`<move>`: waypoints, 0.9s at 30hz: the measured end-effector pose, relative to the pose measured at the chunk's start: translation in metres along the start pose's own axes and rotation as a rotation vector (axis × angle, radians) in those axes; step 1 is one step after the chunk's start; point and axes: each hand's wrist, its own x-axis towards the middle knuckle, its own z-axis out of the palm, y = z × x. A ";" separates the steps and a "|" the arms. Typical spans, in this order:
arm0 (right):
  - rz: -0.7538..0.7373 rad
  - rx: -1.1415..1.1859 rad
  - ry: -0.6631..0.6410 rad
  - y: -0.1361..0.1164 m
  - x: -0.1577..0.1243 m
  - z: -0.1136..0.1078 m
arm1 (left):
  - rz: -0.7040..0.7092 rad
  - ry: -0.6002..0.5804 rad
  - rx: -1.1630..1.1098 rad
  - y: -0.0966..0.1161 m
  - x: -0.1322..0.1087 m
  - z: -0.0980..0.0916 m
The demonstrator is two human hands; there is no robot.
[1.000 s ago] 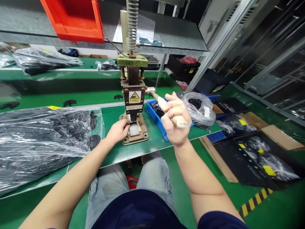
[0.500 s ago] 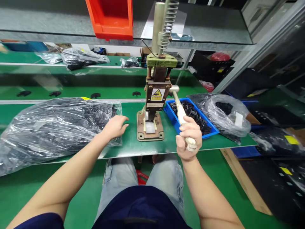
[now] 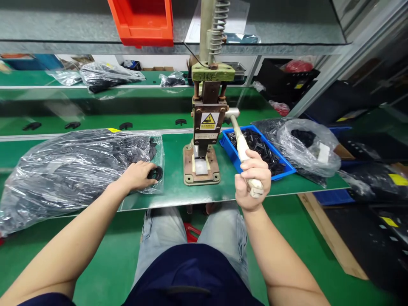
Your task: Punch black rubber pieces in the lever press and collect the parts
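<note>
My left hand [image 3: 139, 175] lies at the right end of a clear plastic bag [image 3: 73, 170] full of dark parts. Its thumb and fingers curl round a black curved part [image 3: 155, 173]. My right hand [image 3: 254, 178] is wrapped round the pale, wrapped lever [image 3: 241, 143] of a hand press [image 3: 208, 119]. The press stands upright mid-table, with a small light block [image 3: 201, 166] on its base [image 3: 188, 171] under the ram. Right of the press, partly behind the lever, a blue tray [image 3: 289, 171] holds many black parts.
Several black curved pieces, one of them near the press [image 3: 181, 122], lie along the green strip behind. An orange-red bin [image 3: 143, 36] sits on the shelf [image 3: 79, 25] above. Another plastic bag [image 3: 314, 148] lies right of the blue tray. Boxes stand at the far right.
My left hand has moved left and slightly down, and its fingers have closed round a black curved part. My right hand stays on the lever. The view has shifted slightly.
</note>
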 end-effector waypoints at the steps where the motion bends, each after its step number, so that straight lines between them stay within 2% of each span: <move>1: 0.003 0.000 -0.001 0.000 0.000 0.000 | 0.014 0.012 -0.005 0.001 0.001 0.001; 5: 0.003 -0.004 0.003 0.000 -0.001 0.000 | 0.035 0.051 0.011 0.009 0.004 0.000; 10: 0.017 -0.023 0.021 -0.001 -0.001 0.002 | -0.122 0.100 0.049 0.036 0.015 0.001; 13: 0.018 -0.022 0.017 -0.001 -0.002 0.001 | -0.144 0.072 0.046 0.048 0.023 0.005; 17: 0.003 0.000 0.001 -0.001 -0.003 0.000 | -0.121 0.031 0.003 0.053 0.026 0.013; 22: 0.006 -0.003 0.014 -0.001 -0.002 0.001 | -0.025 0.083 -0.241 0.058 0.022 0.021; 27: 0.002 -0.001 0.008 -0.001 -0.002 0.002 | 0.016 0.181 -0.439 0.070 0.020 0.017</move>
